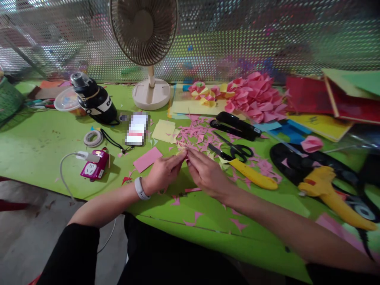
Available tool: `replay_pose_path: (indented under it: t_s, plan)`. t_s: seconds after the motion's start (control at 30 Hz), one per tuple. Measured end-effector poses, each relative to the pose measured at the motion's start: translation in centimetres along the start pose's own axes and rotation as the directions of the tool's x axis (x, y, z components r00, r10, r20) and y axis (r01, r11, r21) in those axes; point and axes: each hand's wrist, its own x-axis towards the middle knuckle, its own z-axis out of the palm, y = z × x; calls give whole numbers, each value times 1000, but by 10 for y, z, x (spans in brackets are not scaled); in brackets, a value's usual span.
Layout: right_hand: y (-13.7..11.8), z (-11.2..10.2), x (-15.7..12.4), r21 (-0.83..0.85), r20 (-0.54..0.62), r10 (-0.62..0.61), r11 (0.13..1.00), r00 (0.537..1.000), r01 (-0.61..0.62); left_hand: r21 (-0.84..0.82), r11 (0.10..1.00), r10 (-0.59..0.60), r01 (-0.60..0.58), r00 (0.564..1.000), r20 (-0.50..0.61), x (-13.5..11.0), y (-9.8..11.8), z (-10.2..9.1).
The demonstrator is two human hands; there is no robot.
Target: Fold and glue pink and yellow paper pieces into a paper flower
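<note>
Left hand [166,168] and right hand [208,174]: fingers bent, tips meeting; whether they grip anything, cannot tell. At 9 o'clock from the fingertips, near the left hand: flat pink paper rectangle [147,159]. At 10: thin pale-yellow paper squares [164,131]. At 1: curved, pointed pink paper offcuts [197,135], strewn on the smooth green counter [44,138]. At 3: black-handled metal scissors [242,152]. Between 3 and 4: knife with curved yellow handle [255,174]. Farther, at 2: heap of folded pink paper pieces [258,97].
</note>
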Motion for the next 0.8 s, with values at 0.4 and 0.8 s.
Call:
replay_pose_path:
  t_s: [0.4, 0.8]
  plan:
    - [9, -44, 23, 675, 117, 380, 648, 918, -354, -796, 435, -462, 420, 863, 203, 21, 0, -18]
    - [10, -36, 22, 806, 270, 348, 429, 898, -408, -829, 246, -509, 502, 795, 331, 21, 13, -18]
